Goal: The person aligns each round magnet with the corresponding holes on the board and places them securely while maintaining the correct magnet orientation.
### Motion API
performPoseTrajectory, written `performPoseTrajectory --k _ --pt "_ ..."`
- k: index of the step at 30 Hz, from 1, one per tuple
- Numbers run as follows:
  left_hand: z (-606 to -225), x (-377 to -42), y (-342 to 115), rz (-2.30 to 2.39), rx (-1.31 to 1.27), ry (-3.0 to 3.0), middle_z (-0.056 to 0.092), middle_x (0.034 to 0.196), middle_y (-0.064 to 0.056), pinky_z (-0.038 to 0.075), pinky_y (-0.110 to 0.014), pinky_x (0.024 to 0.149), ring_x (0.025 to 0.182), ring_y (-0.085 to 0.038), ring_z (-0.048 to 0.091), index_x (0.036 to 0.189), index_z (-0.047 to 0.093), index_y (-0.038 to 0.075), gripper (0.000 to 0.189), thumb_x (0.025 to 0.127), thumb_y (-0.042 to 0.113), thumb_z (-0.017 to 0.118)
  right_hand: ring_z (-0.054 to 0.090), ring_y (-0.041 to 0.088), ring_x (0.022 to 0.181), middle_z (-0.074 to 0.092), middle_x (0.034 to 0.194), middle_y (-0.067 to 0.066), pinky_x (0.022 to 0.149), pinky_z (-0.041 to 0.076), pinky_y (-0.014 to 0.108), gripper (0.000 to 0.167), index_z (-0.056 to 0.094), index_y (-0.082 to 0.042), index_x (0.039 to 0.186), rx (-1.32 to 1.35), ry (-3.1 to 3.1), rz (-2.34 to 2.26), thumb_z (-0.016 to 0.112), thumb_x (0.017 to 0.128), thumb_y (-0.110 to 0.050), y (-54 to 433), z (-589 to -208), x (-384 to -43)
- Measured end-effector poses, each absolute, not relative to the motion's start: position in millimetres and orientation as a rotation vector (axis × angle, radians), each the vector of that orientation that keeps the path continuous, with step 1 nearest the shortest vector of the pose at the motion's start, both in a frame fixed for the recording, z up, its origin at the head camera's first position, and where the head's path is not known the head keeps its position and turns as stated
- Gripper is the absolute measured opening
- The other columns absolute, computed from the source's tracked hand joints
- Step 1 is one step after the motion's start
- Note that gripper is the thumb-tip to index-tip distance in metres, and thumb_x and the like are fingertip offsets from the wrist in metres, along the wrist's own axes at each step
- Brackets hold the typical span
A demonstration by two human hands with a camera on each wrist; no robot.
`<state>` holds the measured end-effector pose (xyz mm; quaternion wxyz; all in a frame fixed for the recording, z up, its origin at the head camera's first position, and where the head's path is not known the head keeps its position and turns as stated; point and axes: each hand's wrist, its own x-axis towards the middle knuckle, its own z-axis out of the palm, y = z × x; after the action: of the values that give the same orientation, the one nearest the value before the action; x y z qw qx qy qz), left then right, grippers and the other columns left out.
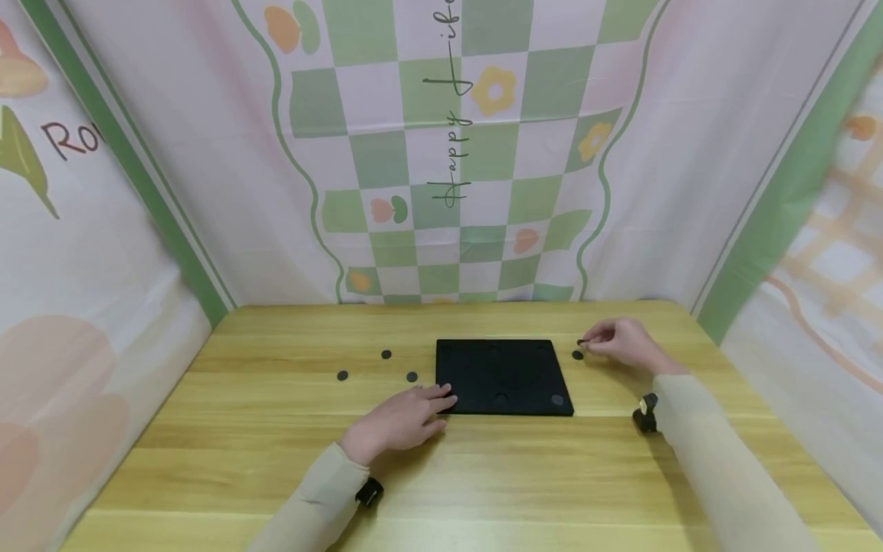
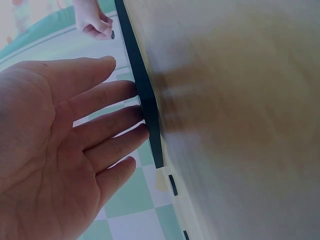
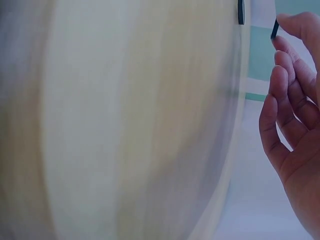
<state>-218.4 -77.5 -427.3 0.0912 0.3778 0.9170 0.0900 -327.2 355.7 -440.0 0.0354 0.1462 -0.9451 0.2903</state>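
Observation:
A flat black rectangular board with shallow round recesses lies on the table. One recess at its near right corner shows a greyish disc. My left hand has its fingers extended, with the fingertips on the board's near left corner; the left wrist view shows them along the board's edge. To the right of the board, my right hand pinches a small black disc between thumb and index finger. It holds this disc raised, close over another black disc on the table.
Left of the board, three small black discs lie scattered on the wooden table. A printed curtain hangs behind the table's far edge, with more fabric at both sides. Small black wrist cameras sit at both sleeves.

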Motion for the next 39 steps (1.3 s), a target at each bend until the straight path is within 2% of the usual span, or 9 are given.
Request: performPoseTrajectory --k 16,39 --pt "-426 -218 -78 0.270 1.120 2.721 0.033 0.153 -0.005 0.025 -0.041 0.117 0.141 -0.021 0.031 0.144 0.042 0.015 0.047 0.101 0.030 0.047 0.061 0.010 0.069 0.071 0.080 0.004 0.062 0.050 0.018 0.010 0.074 -0.006 0.089 0.490 -2.884 0.893 0.074 0.080 -0.011 341 -437 -329" --pt "-427 -218 -78 0.269 1.127 2.723 0.033 0.153 -0.005 0.026 -0.042 0.117 0.141 -0.021 0.031 0.145 0.041 0.015 0.047 0.101 0.030 0.046 0.060 0.010 0.070 0.072 0.082 0.002 0.062 0.049 0.019 0.008 0.074 -0.010 0.087 0.525 -2.902 0.886 0.075 0.080 -0.013 328 -438 -335"
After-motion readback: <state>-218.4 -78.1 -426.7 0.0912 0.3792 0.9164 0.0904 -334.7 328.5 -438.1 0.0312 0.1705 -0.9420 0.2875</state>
